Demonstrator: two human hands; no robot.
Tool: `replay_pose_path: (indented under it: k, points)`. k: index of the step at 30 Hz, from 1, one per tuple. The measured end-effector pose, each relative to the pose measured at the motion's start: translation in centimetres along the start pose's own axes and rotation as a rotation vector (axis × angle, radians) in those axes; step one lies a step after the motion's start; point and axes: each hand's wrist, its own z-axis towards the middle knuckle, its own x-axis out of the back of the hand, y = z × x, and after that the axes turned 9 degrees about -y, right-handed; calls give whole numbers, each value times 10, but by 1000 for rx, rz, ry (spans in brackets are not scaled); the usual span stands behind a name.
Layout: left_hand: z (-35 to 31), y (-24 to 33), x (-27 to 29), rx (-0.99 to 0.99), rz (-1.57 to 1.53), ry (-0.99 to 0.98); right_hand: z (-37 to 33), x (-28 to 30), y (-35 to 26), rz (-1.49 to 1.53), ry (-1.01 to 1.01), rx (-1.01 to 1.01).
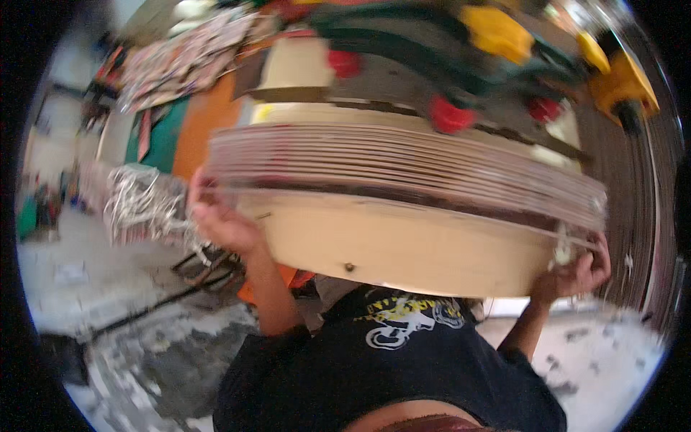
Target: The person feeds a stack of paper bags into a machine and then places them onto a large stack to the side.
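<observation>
A long stack of thin pinkish-brown slats (pixel 403 162) spans the space in front of me, smeared by motion. My left hand (pixel 224 219) is closed round its left end, the fingers partly hidden behind it. At the right end my right hand (pixel 579 270) grips the same stack from below, close to a small pale piece (pixel 562 248). A pale tan board or tabletop (pixel 389 241) lies beneath the slats, with a small dark spot near its front edge.
Beyond the slats stands a dark green frame (pixel 403 43) with red knobs (pixel 452 114) and yellow parts (pixel 497 32). A yellow-orange tool (pixel 626 86) sits far right. Tangled white cords (pixel 147 201) lie at left, below a heap of flat pieces (pixel 183 61). Long dark strips (pixel 619 187) run along the right.
</observation>
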Motion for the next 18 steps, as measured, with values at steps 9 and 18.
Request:
replay_pose_path:
  k: [9,18]
  points:
    - [-6,-2,17,22,-58,-5,-2,14,23,88,-9,-32]
    - [-3,-2,15,-8,-56,21,2,16,27,34,-15,7]
